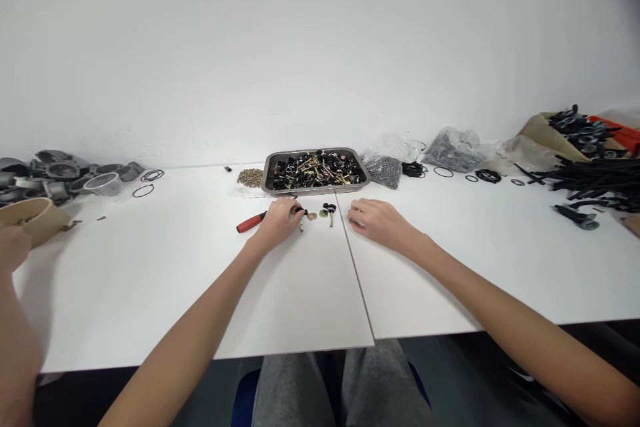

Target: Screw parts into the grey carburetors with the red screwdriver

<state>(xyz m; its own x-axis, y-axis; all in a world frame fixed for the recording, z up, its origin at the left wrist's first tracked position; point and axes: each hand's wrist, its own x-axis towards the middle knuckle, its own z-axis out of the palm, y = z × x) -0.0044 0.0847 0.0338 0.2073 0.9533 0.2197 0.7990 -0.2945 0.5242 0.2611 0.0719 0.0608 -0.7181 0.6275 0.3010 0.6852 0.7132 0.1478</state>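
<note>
My left hand (281, 219) rests on the white table (150, 280), fingers curled over the shaft of a red-handled screwdriver (250, 222). Just right of its fingertips lie a brass washer (312, 216), a small black part (329, 207) and a brass bolt (331, 217). My right hand (373, 219) lies on the table to the right of these, fingers loosely curled and holding nothing I can see. Behind both hands stands a metal tray (270, 181) filled with black and brass small parts.
A pile of brass nuts (251, 177) lies left of the tray. Bags of dark parts (384, 169) and black rings (443, 172) lie right of it, black rods (590, 177) far right. Grey metal castings (55, 170) and a plastic cup (104, 184) sit far left, where another person's arm (15, 293) holds a bowl (35, 220).
</note>
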